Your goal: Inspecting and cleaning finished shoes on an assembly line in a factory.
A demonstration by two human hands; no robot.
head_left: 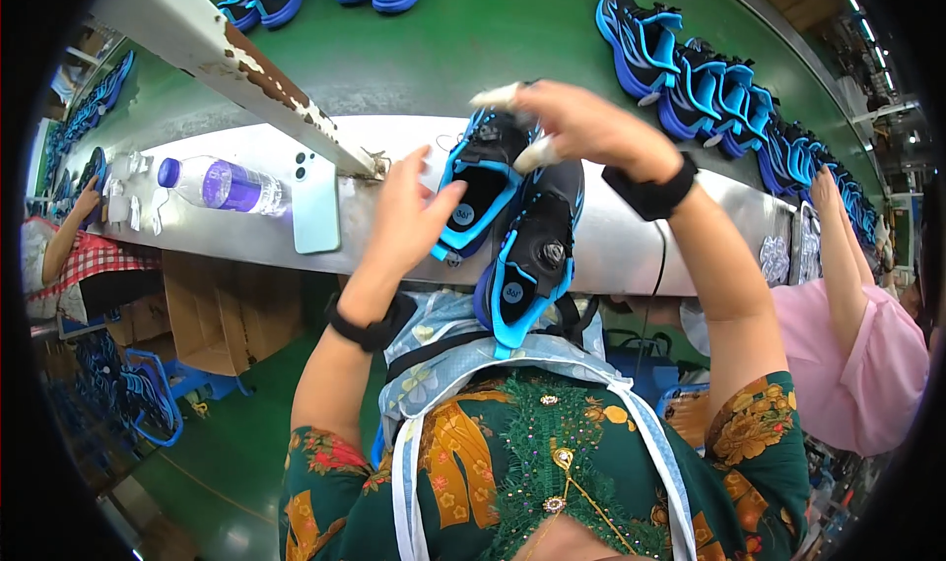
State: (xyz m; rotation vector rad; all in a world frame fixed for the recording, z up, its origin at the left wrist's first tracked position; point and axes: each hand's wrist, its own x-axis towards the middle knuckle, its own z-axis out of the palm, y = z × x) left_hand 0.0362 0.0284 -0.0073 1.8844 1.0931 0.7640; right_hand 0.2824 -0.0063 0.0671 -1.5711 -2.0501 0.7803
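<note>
We list one low-cut, black-and-bright-blue fabric shoe [496, 139], frame centre; left hand [404, 216] spread beside its collar, gripping nothing; right hand [589, 128] half-curled at its toe, hold unclear; step, apparently positioning; next move likely needing steady contact.

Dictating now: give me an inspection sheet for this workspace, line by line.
Surface: shiny metal bench.
Job's things: two black-and-blue shoes side by side; the right one's heel shows past the bench's near edge.
Clutter: purple-labelled bottle, pale phone.
Left hand: open, beside the left shoe's collar.
Right hand: fingers parted over the toe end; contact unclear.
Cables: thin dark cord crossing the near edge.
Surroundings: paint-chipped post, more shoes beyond, pink-clad co-worker at right.
</note>
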